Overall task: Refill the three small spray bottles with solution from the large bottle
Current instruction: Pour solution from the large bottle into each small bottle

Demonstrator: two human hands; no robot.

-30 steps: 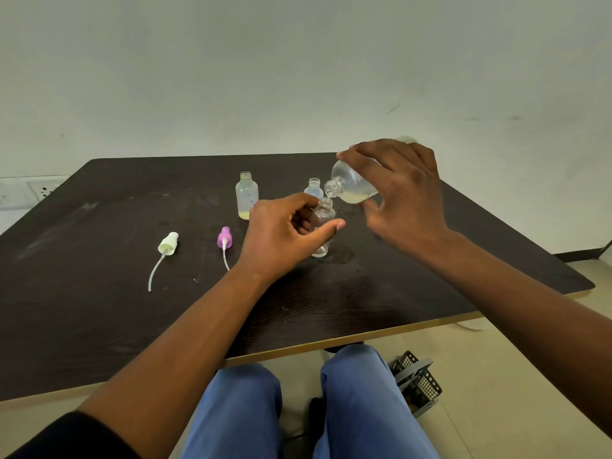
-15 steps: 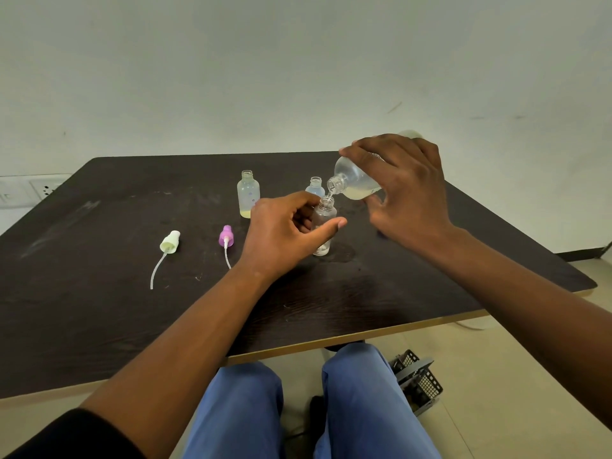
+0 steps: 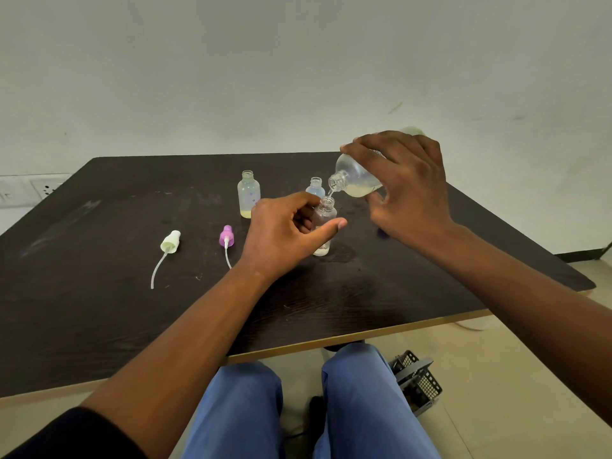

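Blue-trousered knees [image 3: 298,409] nearest, under edge of dark table [image 3: 99,326]. Grey mesh basket [image 3: 417,379] on floor at right.
Cream spray cap [image 3: 170,242] and purple spray cap [image 3: 226,236] lying mid-table, dip tubes attached.
Left hand [image 3: 284,236]: fingers curled round upright clear small bottle [image 3: 323,223], standing on table.
Right hand [image 3: 404,190]: fingers clasping large bottle [image 3: 357,180], tilted, mouth just above small bottle's neck, thin stream falling in.
Farther back: uncapped yellowish bottle [image 3: 248,193]; uncapped bluish bottle [image 3: 315,187], partly hidden.
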